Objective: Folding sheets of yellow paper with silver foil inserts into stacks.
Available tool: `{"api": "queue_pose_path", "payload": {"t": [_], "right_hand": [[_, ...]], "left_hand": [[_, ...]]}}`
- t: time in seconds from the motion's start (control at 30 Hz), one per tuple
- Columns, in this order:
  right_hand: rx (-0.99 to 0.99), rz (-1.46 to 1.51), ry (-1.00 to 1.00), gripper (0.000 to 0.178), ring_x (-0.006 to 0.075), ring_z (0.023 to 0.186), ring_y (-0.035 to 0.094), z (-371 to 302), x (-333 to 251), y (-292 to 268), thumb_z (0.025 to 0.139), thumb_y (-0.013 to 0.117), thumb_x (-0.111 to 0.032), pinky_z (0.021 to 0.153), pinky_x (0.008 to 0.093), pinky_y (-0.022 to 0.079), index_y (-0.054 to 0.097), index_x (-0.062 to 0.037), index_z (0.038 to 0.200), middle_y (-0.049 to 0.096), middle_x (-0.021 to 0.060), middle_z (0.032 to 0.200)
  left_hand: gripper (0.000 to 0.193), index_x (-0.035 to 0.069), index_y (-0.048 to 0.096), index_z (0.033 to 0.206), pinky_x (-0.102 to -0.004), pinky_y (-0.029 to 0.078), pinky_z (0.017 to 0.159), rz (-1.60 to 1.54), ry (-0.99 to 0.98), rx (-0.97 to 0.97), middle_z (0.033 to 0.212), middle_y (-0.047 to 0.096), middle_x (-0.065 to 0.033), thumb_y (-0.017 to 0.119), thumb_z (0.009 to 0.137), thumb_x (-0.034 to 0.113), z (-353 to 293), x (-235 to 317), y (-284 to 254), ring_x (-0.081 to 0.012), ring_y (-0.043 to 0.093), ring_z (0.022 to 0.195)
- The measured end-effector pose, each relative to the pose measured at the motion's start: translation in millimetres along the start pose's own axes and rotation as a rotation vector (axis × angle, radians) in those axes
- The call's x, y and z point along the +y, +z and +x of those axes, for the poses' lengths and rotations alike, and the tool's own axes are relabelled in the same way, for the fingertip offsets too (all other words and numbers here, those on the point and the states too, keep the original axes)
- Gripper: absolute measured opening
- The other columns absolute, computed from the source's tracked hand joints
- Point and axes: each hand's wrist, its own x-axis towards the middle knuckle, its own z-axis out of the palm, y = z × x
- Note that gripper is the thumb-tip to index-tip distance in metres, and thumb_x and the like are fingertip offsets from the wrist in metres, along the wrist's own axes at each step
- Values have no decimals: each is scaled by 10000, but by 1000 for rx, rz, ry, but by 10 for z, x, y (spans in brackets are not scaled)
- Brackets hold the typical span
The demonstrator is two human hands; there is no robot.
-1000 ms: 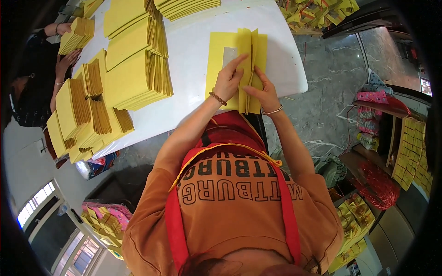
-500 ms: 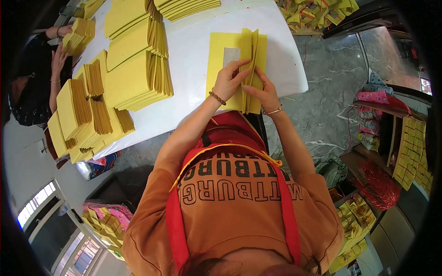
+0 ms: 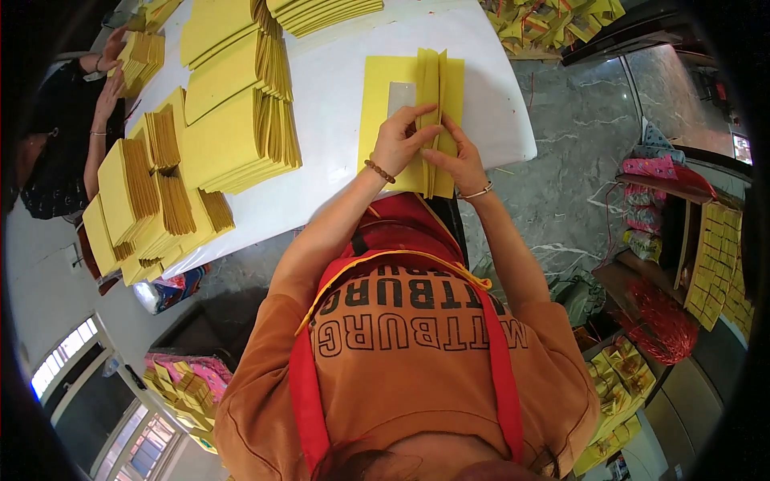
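Note:
At the table's front edge lie flat yellow paper sheets [image 3: 374,92] with a silver rectangle [image 3: 401,94] on top. Standing up along their right part is a folded strip of yellow paper [image 3: 431,76], its layers pressed close together. My left hand [image 3: 399,138] pinches the strip from the left, its thumb and forefinger bent against the folds. From the other side my right hand [image 3: 461,160] grips the same folds between thumb and fingers. Some fingertips are hidden behind the paper.
Stacks of folded yellow paper [image 3: 228,128] cover the left of the white table [image 3: 333,88]. At the far left, a co-worker's hands [image 3: 108,76] touch another yellow bundle [image 3: 140,64]. Yellow paper pieces [image 3: 553,24] pile up beyond the far right corner; a shelf [image 3: 666,184] stands right.
My hands stay almost in place on the folded strip, whose upper end has shifted slightly left with its layers closer together. The co-worker's hands have moved a little.

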Motion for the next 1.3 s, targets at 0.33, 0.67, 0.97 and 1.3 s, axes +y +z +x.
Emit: {"api": "queue_pose_path", "payload": {"t": [0.33,0.67,0.97,1.3], "right_hand": [[0,107,54,720,146,1144,416,-22,-147,46,763,648,-56,926,265,379,239,30,1348,389,97,1296],[-16,71,68,727,156,1173,388,-5,-10,-11,757,654,-53,954,277,352,238,38,1346,352,107,1328],[14,30,46,715,182,1206,355,-3,-58,13,753,662,-123,992,288,297,272,71,1319,380,129,1312],[-1,71,21,675,150,1170,391,-25,-108,23,790,624,-94,962,275,338,258,31,1343,383,95,1313]], "left_hand": [[298,46,590,1088,-229,362,531,20,-16,7,710,478,-23,607,794,90,-9,51,-11,-91,414,595],[294,55,589,1093,-232,371,541,18,19,19,760,497,-32,583,801,83,8,32,-1,-99,425,604],[323,37,565,1126,-203,351,563,-2,-28,-43,806,486,12,607,809,81,8,-2,-22,-59,410,652],[290,60,592,1089,-240,380,548,21,-141,37,748,503,-28,583,799,80,-10,-14,-24,-96,428,606]]}}
